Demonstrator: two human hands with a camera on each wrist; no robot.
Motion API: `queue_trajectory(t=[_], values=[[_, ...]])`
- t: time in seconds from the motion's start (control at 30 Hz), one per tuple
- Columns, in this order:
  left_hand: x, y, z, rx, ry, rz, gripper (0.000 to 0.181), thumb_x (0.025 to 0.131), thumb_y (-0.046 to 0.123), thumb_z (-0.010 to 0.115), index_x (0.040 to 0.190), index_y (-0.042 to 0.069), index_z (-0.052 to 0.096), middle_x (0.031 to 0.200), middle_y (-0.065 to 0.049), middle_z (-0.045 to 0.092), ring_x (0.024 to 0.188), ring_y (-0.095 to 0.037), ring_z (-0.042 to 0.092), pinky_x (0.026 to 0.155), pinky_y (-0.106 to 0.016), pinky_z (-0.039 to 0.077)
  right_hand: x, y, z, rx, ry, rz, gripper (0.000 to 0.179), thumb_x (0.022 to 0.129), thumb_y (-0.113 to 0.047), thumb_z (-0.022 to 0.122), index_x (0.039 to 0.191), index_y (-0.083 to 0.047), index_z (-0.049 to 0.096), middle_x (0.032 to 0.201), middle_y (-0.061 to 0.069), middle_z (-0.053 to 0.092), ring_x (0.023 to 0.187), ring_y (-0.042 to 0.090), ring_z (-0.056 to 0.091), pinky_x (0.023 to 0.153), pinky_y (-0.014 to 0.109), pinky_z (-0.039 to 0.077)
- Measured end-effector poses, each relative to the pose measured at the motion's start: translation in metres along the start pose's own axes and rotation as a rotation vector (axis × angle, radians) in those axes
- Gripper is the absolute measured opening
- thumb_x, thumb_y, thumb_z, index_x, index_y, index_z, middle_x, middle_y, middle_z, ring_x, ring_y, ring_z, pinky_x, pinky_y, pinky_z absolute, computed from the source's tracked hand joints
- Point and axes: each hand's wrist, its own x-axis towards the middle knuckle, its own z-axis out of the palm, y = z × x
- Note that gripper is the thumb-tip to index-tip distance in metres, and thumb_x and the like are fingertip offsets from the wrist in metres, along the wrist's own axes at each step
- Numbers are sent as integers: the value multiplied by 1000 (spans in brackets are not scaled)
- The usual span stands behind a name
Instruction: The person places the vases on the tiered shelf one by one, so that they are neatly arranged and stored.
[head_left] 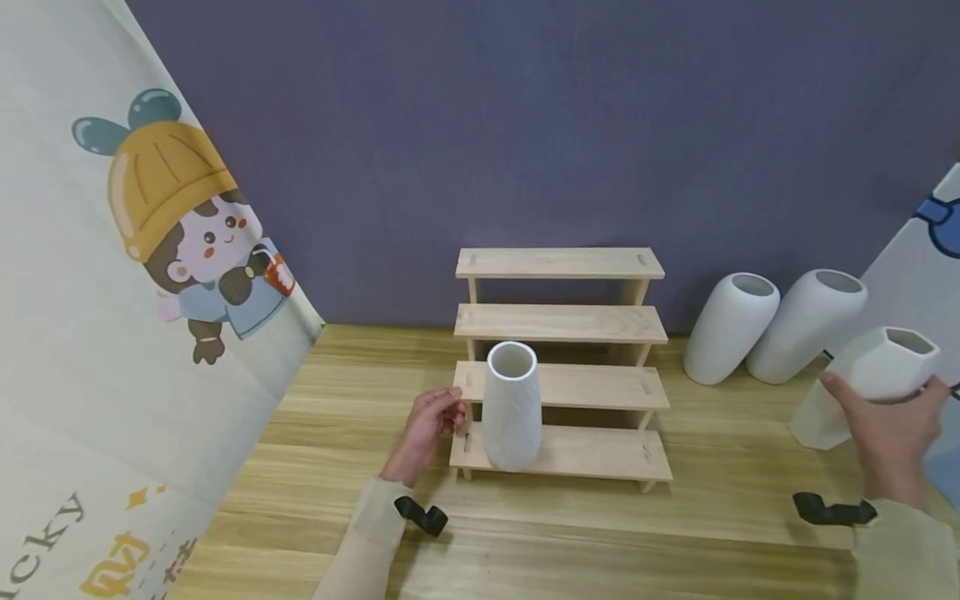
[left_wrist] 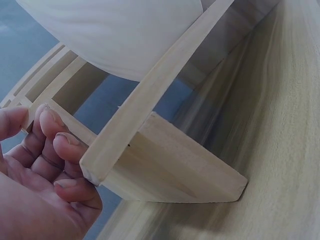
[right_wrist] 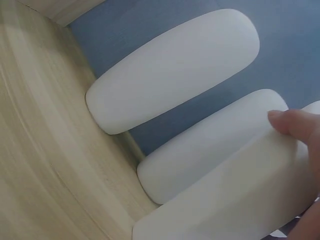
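Note:
My right hand (head_left: 896,429) grips a white faceted vase (head_left: 840,408) near its top, thumb on one side and fingers on the other. In the right wrist view the thumb (right_wrist: 292,125) presses on this vase's side. My left hand (head_left: 427,429) pinches the left end of a step on the wooden four-step display stand (head_left: 600,387). In the left wrist view its fingers (left_wrist: 62,145) curl close by the end of the lowest board. A white textured vase (head_left: 512,425) stands upright on the lowest step, toward the left.
Two smooth white vases, one nearer the stand (head_left: 727,333) and another beside it (head_left: 806,333), stand at the back right by the blue-grey backdrop (head_left: 525,125). A printed white cloth (head_left: 90,350) hangs at left. Everything rests on a wood-grain table (head_left: 337,375).

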Motion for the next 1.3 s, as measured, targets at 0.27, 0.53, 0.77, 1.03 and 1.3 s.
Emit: queue_trajectory(t=[0.27, 0.53, 0.77, 1.03, 1.3], values=[[1, -1, 2, -3, 26, -12, 41, 102, 17, 49, 63, 19, 63, 54, 10, 58, 51, -4, 51, 53, -21, 32, -2, 4, 3, 24, 70, -59, 85, 84, -35, 72, 152, -40, 21, 163, -8, 28, 147, 8, 30, 125, 38, 24], [2, 0, 1, 6, 17, -13, 41, 102, 16, 50, 64, 19, 63, 55, 9, 59, 51, -4, 51, 53, -21, 32, -2, 6, 4, 74, 97, -106, 83, 83, -30, 75, 150, -39, 27, 159, -14, 34, 142, 3, 34, 125, 34, 25], [1, 1, 1, 7, 5, -13, 42, 102, 16, 50, 63, 21, 63, 54, 11, 58, 52, -4, 51, 53, -21, 31, -7, 4, 4, 38, 73, -69, 85, 84, -31, 75, 152, -38, 25, 162, -12, 30, 147, 6, 31, 126, 37, 24], [1, 0, 0, 9, -12, -5, 42, 103, 16, 48, 64, 21, 63, 55, 12, 59, 52, -3, 51, 53, -21, 31, -16, -2, 2, 38, 86, -92, 83, 83, -31, 75, 151, -36, 28, 160, -12, 33, 146, 4, 33, 125, 32, 24], [1, 0, 0, -5, -11, -10, 42, 102, 14, 48, 64, 22, 64, 55, 12, 59, 52, -2, 52, 53, -21, 31, -32, -20, -5, 82, 91, -77, 85, 76, -30, 82, 147, -36, 36, 138, -25, 43, 123, -9, 43, 116, 21, 31]])
